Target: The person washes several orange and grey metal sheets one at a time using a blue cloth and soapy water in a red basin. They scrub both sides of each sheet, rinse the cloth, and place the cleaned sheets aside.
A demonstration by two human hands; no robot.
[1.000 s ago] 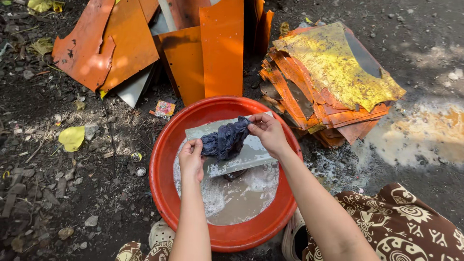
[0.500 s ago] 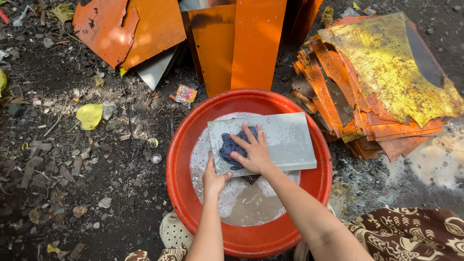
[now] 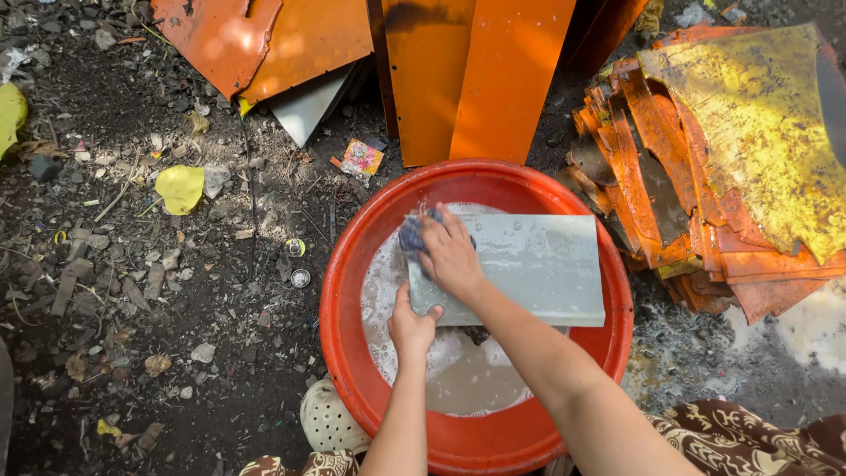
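Observation:
A grey rectangular panel (image 3: pixel 538 264) lies across a red round basin (image 3: pixel 348 264) that holds murky soapy water (image 3: pixel 467 379). My right hand (image 3: pixel 451 254) presses a dark blue cloth (image 3: pixel 411 233) onto the panel's left end. At the panel's near left corner my left hand (image 3: pixel 412 323) grips the edge and steadies it. Both forearms reach in from the bottom of the view.
Orange metal sheets (image 3: pixel 467 70) lean behind the basin. A pile of rusty orange and yellow sheets (image 3: pixel 731 159) lies to the right. Dark gravelly ground with stones, a yellow leaf (image 3: pixel 179 188) and litter spreads left. A white perforated sandal (image 3: pixel 330 421) sits by the basin.
The panel has gone from tilted to flat across the basin. My right hand slid the cloth left along it. My left hand stays at the near left corner.

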